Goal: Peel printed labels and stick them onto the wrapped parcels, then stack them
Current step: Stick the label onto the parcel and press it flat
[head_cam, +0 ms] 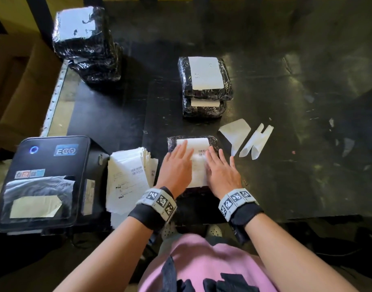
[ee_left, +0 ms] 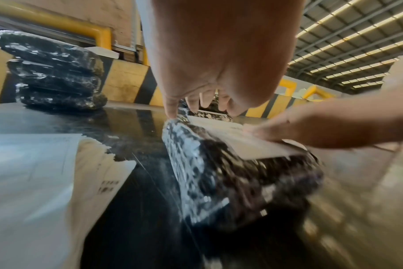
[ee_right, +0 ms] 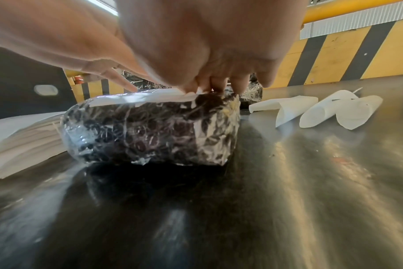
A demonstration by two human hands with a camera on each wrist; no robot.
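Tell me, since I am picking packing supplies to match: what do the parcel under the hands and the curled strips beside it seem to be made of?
The parcel looks wrapped in clear glossy plastic film over something dark: it crinkles and throws white glints. The curled strips look like thin waxy, half-clear paper, probably label backing; they roll up on themselves and the dark table shows faintly through them.

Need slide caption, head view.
Both hands press a white label flat onto a black wrapped parcel.

Black worktop (head_cam: 286, 85), scuffed and glossy. Directly on it: label printer (head_cam: 42, 182) at the near left corner, a stack of printed labels (head_cam: 128, 178) just beside it, one wrapped parcel (head_cam: 191, 142) near the front edge, and curled backing strips (head_cam: 246, 140) to that parcel's right. Two-parcel stack (head_cam: 205, 87) mid-worktop; taller parcel stack (head_cam: 86, 43) at the far left edge.
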